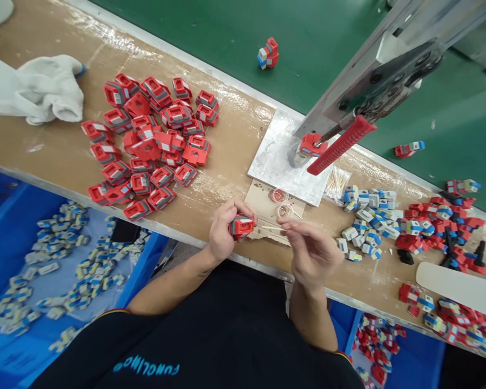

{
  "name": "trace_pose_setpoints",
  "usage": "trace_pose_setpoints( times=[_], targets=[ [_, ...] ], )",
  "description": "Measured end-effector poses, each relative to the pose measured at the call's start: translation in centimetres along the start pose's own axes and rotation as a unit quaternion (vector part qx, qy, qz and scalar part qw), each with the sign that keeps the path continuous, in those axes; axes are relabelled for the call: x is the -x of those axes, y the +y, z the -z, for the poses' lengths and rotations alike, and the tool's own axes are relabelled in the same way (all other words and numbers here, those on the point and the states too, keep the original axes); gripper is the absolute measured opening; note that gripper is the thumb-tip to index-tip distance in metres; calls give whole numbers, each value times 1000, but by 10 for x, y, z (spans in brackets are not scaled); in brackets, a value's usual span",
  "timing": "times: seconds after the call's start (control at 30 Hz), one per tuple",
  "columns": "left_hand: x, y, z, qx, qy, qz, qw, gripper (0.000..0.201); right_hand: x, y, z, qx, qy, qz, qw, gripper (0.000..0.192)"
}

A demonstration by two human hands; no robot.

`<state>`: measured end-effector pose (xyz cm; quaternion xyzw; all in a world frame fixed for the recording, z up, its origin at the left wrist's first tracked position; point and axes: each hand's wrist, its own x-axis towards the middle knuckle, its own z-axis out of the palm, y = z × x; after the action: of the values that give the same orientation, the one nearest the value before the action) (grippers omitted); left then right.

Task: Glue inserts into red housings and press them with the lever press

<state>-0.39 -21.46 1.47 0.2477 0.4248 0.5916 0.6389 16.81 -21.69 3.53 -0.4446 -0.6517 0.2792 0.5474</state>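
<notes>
My left hand (222, 229) is closed round a red and grey plastic toy part (242, 226), its hollow side facing up. My right hand (314, 251) pinches a thin pale stick that looks like a cotton swab (273, 228), pointing left toward the part. Beyond the hands, two small clear cups (284, 210) sit on a piece of cardboard (255, 200); one cup has something reddish in it. A bag of cotton swabs (337, 182) lies farther right.
A toggle clamp with a red handle (342, 145) stands on a metal plate (267, 156), a red part beneath it. Red parts (146, 143) are heaped left; grey-blue pieces (366, 221) and joined figures (429, 227) lie right. Blue bins (141, 270) flank me. A green conveyor (210, 32) runs behind.
</notes>
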Motion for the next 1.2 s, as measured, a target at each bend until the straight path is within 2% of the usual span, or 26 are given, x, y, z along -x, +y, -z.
trace_pose_setpoints(
  times=[0.07, 0.1, 0.13, 0.2, 0.27, 0.3, 0.37, 0.47, 0.53, 0.57, 0.63, 0.7, 0.77, 0.87, 1.03, 1.2],
  targets=[
    [-2, 1, 5, 6, 1, 3, 1000, 41, -8, 10, 11, 47, 38, 22, 998, 13],
    [-4, 1, 8, 11, 0, 7, 1000, 41, -12, 16, 16, 84, 37, 33, 995, 13],
    [-5, 2, 10, 17, -2, 16, 1000, 40, -16, 22, 20, 124, 16, 43, 991, 14],
    [-7, 3, 15, 26, -1, 42, 999, 40, -21, 31, 24, 194, -74, 53, 977, 16],
    [-9, 3, 19, 34, 7, 66, 997, 40, -22, 37, 27, 225, -163, 49, 959, 17],
    [-10, 3, 21, 38, 12, 73, 997, 41, -22, 40, 30, 230, -187, 41, 954, 16],
    [-12, 2, 26, 53, 15, 79, 995, 43, -21, 45, 44, 234, -173, 13, 957, 17],
    [-13, 3, 32, 75, -2, 84, 994, 44, -20, 55, 85, 287, -38, -23, 957, 20],
    [-13, 6, 34, 84, -24, 95, 992, 45, -22, 67, 115, 365, 27, -33, 930, 19],
    [-13, 9, 34, 87, -36, 103, 990, 47, -23, 74, 127, 405, 29, -38, 913, 19],
    [-12, 15, 33, 88, -65, 114, 987, 47, -26, 90, 142, 467, -15, -49, 883, 23],
    [-11, 20, 31, 82, -92, 113, 986, 40, -28, 104, 148, 496, -71, -61, 863, 31],
    [-9, 22, 30, 74, -112, 104, 986, 31, -29, 112, 148, 507, -95, -70, 854, 37],
    [-5, 21, 30, 57, -126, 95, 986, 30, -28, 114, 148, 497, -100, -77, 859, 32],
    [0, 13, 30, 19, -151, 85, 985, 32, -18, 103, 149, 387, -145, -98, 905, 6],
    [2, 8, 23, -36, -181, 27, 982, 25, -4, 94, 143, 340, -149, -113, 922, 5]
  ],
)
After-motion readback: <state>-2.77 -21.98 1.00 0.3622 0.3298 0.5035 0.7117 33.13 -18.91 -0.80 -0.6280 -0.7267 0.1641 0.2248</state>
